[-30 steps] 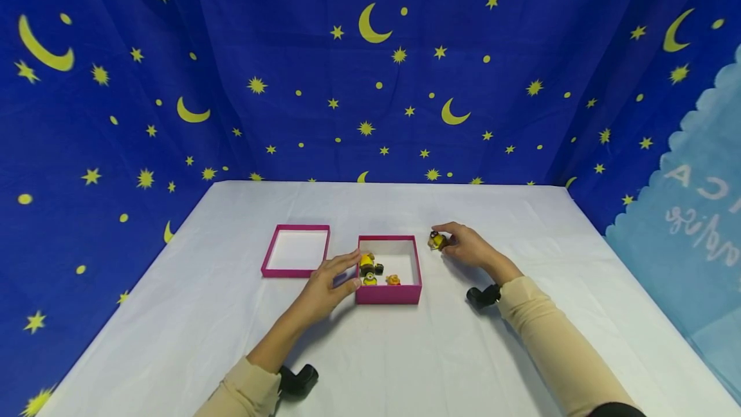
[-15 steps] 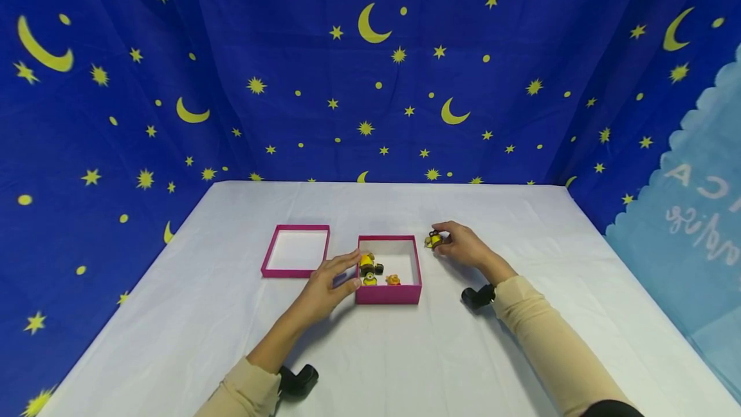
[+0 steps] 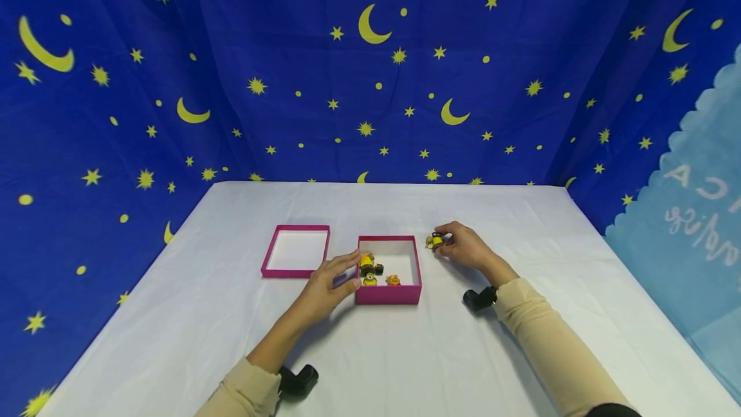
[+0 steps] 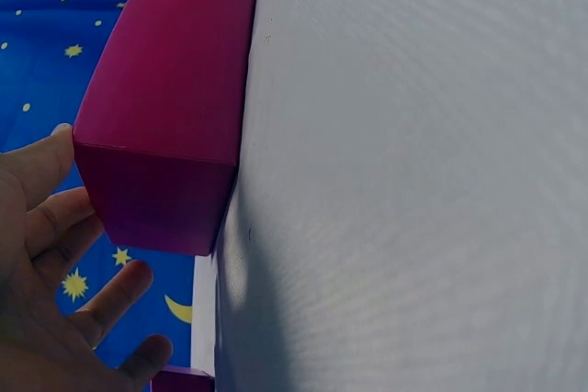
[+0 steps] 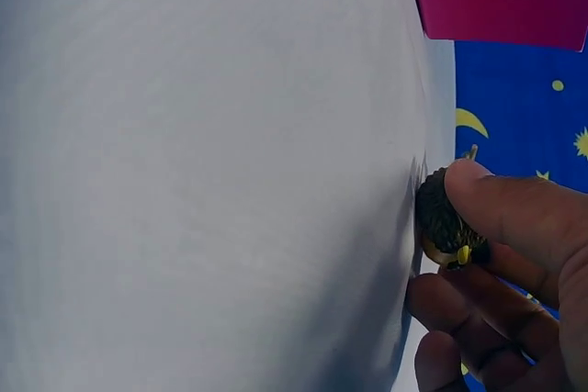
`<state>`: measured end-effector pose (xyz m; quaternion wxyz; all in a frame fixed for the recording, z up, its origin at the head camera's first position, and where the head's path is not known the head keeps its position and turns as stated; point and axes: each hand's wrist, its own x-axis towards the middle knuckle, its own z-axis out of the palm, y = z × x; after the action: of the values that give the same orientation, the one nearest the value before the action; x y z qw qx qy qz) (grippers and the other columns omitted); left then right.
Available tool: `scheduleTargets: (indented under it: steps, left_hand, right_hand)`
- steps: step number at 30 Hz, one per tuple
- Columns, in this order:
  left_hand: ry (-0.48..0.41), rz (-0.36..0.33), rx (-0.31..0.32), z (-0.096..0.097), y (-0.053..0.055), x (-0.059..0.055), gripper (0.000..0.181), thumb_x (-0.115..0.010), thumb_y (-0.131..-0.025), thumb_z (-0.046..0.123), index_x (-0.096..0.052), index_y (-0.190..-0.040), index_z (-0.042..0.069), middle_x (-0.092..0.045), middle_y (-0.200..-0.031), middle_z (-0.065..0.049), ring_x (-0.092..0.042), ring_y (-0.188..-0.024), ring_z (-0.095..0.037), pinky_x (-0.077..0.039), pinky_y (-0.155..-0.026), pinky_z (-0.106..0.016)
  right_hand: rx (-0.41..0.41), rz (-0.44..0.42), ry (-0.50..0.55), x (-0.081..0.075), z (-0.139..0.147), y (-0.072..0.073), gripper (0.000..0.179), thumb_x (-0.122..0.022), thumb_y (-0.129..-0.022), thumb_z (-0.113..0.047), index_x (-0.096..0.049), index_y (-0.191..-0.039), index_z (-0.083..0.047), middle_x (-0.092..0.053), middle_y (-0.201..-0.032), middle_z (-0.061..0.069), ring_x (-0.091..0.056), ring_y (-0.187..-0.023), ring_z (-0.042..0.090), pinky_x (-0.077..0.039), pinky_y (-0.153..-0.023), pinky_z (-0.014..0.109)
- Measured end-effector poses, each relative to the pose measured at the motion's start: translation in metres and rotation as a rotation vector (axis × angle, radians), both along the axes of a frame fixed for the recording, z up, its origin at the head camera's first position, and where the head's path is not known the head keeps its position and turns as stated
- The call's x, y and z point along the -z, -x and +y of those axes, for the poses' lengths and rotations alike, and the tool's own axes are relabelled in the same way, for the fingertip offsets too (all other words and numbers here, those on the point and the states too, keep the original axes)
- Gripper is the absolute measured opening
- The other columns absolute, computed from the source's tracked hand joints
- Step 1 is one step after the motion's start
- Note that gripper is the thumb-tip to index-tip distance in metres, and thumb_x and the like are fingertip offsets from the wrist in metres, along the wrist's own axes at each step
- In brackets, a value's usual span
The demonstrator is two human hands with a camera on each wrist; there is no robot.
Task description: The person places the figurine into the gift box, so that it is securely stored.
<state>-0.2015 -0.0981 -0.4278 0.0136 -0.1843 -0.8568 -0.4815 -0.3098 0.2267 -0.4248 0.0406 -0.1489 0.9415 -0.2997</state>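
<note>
The fingers of the right hand [image 3: 464, 246] are bent, with the thumb and fingertips pinching a small toy figure [image 3: 437, 241]. The figure is yellow and dark in the head view; the right wrist view shows a dark, textured part and a yellow detail. It is located low at the tabletop [image 3: 463, 359]; whether it bears on the surface cannot be confirmed.

The fingers of the left hand [image 3: 327, 287] are spread, with the thumb and forefinger touching the left side of the pink box [image 3: 388, 295]. The box has a white interior and sits left of the toy figure, apart from it. Along its inner left side lie yellow-and-dark toys [image 3: 367, 263]; an orange toy [image 3: 393, 280] lies to their right, near the front wall.

A shallow pink lid [image 3: 289, 273] lies inside-up to the left of the box. Beyond the tabletop hangs a blue curtain [image 3: 324, 50] printed with yellow moons and stars.
</note>
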Motion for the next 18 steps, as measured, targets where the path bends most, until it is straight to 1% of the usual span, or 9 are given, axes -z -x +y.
scheduleTargets:
  steps: [3,11,18]
  left_hand:
    - [0.0,0.003,-0.001,0.0,0.0,0.001,0.051,-0.065,-0.089,0.021,-0.05,-0.137,0.015,-0.044,-0.147,0.005,-0.031,-0.14,-0.033,-0.021,-0.11,-0.063]
    - [-0.003,0.015,-0.001,-0.001,0.0,0.001,0.05,-0.065,-0.089,0.022,-0.051,-0.136,0.014,-0.045,-0.146,0.005,-0.032,-0.14,-0.033,-0.022,-0.11,-0.062]
    - [0.004,0.018,0.002,-0.001,0.0,0.001,0.05,-0.064,-0.089,0.024,-0.051,-0.136,0.013,-0.045,-0.147,0.004,-0.031,-0.14,-0.035,-0.02,-0.111,-0.063]
  right_hand:
    - [0.014,-0.003,0.001,0.0,0.002,-0.001,0.053,-0.071,-0.081,-0.013,-0.054,-0.129,-0.001,-0.059,-0.122,0.017,-0.059,-0.102,0.026,-0.049,-0.088,0.042]
    - [0.022,0.035,0.013,0.003,0.006,-0.003,0.052,-0.072,-0.08,-0.015,-0.056,-0.127,0.0,-0.061,-0.117,0.016,-0.06,-0.101,0.026,-0.049,-0.087,0.043]
    - [0.009,0.089,0.039,0.0,0.007,-0.011,0.049,-0.073,-0.081,-0.016,-0.057,-0.125,-0.003,-0.062,-0.115,0.013,-0.06,-0.094,0.022,-0.048,-0.08,0.036]
